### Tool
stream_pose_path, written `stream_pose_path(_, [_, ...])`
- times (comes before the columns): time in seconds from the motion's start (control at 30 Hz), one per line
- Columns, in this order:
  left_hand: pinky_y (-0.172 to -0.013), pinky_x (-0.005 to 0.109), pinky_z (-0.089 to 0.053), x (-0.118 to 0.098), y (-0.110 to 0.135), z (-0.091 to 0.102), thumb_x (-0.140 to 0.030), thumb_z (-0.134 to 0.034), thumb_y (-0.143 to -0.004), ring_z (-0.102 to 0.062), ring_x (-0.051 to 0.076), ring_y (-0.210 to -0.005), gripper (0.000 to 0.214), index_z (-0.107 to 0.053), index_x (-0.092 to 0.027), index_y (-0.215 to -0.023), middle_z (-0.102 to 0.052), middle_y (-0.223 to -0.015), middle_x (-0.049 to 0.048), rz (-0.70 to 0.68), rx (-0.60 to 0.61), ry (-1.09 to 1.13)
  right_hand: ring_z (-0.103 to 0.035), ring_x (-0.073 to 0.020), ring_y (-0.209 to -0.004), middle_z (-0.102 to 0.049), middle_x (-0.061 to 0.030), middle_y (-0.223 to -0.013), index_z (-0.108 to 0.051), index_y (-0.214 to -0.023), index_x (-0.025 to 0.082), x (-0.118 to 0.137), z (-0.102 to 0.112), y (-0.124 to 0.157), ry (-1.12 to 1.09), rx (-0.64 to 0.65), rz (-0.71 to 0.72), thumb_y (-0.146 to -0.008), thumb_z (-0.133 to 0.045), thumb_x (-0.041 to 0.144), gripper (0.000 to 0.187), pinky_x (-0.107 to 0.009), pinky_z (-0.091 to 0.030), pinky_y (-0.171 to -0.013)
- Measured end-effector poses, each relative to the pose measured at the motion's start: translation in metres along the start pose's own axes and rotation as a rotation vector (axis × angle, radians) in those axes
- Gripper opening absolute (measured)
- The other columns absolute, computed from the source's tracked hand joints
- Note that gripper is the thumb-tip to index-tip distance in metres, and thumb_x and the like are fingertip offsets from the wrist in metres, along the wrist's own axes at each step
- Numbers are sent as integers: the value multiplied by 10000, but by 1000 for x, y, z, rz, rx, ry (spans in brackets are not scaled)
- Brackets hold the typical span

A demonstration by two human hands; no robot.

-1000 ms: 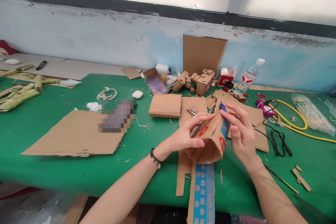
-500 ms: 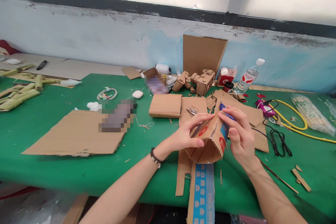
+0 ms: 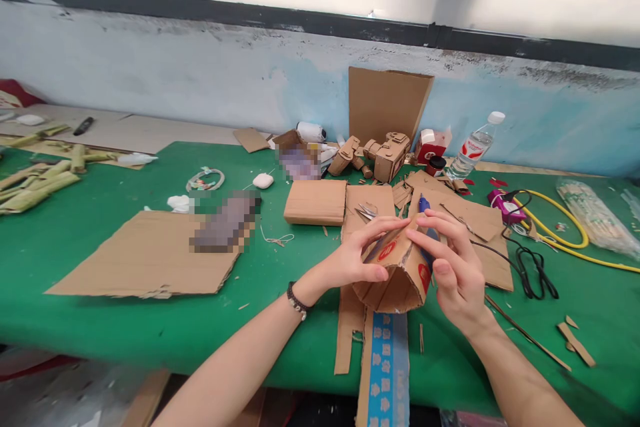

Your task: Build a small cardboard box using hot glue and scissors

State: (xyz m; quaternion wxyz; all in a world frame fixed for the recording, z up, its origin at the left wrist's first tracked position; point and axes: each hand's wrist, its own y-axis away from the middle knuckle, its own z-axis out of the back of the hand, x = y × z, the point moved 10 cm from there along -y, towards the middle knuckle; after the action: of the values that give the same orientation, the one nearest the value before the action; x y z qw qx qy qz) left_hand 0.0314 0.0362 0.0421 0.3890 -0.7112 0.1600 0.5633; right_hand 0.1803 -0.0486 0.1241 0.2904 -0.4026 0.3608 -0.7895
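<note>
A folded cardboard box (image 3: pixel 390 290) with red printed marks stands between my hands, its open, many-sided end facing me. My left hand (image 3: pixel 357 257) grips its left side, with the thumb at the near rim and the fingers over the top. On the right, my right hand (image 3: pixel 460 263) has its fingers laid across the top seam, the index fingertip pressing near the ridge. Behind the box pokes out the nozzle of a blue glue gun (image 3: pixel 424 203), the rest mostly hidden. Scissors (image 3: pixel 367 211) lie just beyond my left fingers.
Cardboard strips (image 3: pixel 387 367) run under the box and past the table's front edge. Behind stand a closed cardboard block (image 3: pixel 315 202), a cardboard camera model (image 3: pixel 391 157) and a water bottle (image 3: pixel 475 147). A black cord (image 3: pixel 533 270) and yellow cable (image 3: pixel 575 240) lie right; a flat sheet (image 3: pixel 135 253) lies left.
My right index finger has shifted slightly left and toward me over the top seam. My left hand and the box have hardly moved.
</note>
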Motion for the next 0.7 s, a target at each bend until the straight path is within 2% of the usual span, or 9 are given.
stream_pose_path(0.17, [-1429,615,-360,1,0,0,-804,-983,-736,-486,491,-1683,1050,-692,-357,-1641,-565,-1754,133,13,-4,9,-639,-396,-1513,-716,-100,-1508,-750,-1581,412,2,4,-1,28,-5,18,-1220,-448,419,471,-691,-572,-1255])
stream_pose_path(0.33, [-1418,611,-379,1,-2,0,-807,-977,-742,-493,496,-1679,1064,-675,-357,-1658,-557,-1775,130,28,-1,3,-682,-374,-1478,-686,-100,-1591,-685,-1655,411,-12,27,2,78,-162,-92,-1227,-433,464,499,-625,-626,-1214])
stream_pose_path(0.4, [-1419,610,-379,0,-1,1,-825,-969,-736,-498,495,-1676,1073,-678,-352,-1655,-562,-1771,132,34,-2,-17,-687,-371,-1474,-689,-104,-1589,-695,-1644,403,-18,29,3,98,-187,-139,-1229,-419,489,505,-611,-633,-1207])
stream_pose_path(0.57, [-1437,618,-350,2,0,2,-841,-967,-722,-467,499,-1696,1084,-685,-355,-1650,-543,-1777,131,35,-9,-29,-624,-387,-1553,-630,-88,-1666,-745,-1574,422,-30,11,4,100,-45,-171,-1222,-420,564,500,-675,-530,-1296])
stream_pose_path(0.7, [-1443,622,-341,3,0,0,-805,-989,-726,-469,489,-1699,1067,-682,-370,-1650,-546,-1774,119,11,4,-4,-628,-391,-1545,-627,-103,-1661,-765,-1552,385,-30,8,5,90,-27,-151,-1220,-442,541,489,-666,-538,-1278])
